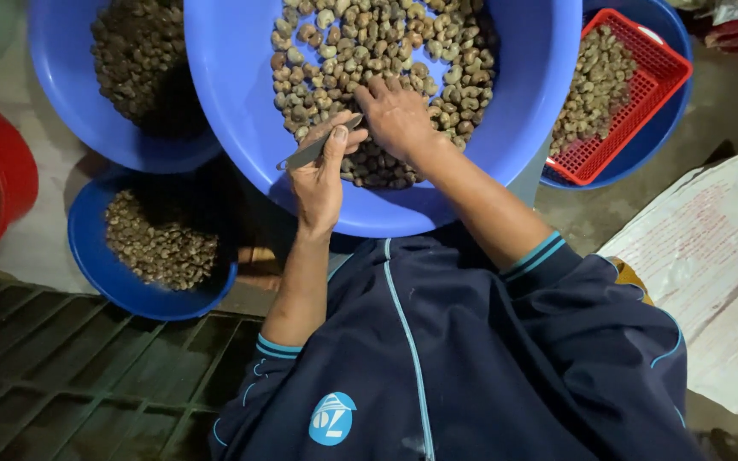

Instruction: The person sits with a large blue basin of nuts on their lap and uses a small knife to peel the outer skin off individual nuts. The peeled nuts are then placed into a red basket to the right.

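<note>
Left hand: the left hand (318, 179) sits at the 7 o'clock edge of the nut pile, its grip clenched around a slim grey metal knife-like tool (318, 147) that points toward 8 o'clock.
Right hand: the right hand (396, 115) lies palm down on the nuts just beside the left hand, at its 2 o'clock; fingers (379, 87) curl into the pile, and whether the grip holds a nut cannot be told.
Main basin: a large round blue plastic basin (232, 85) in front of the person, holding a heap of grey-brown cashew nuts (386, 43).
Other tubs: a second blue plastic basin (61, 68) of darker nuts at 10 o'clock; a smaller blue plastic bowl (96, 256) of pale kernels at 8 o'clock.
Basket: a red plastic mesh basket (642, 85) of kernels at 2 o'clock, resting in another blue tub (672, 34).
Floor: a white woven sack (711, 273) at 4 o'clock.
</note>
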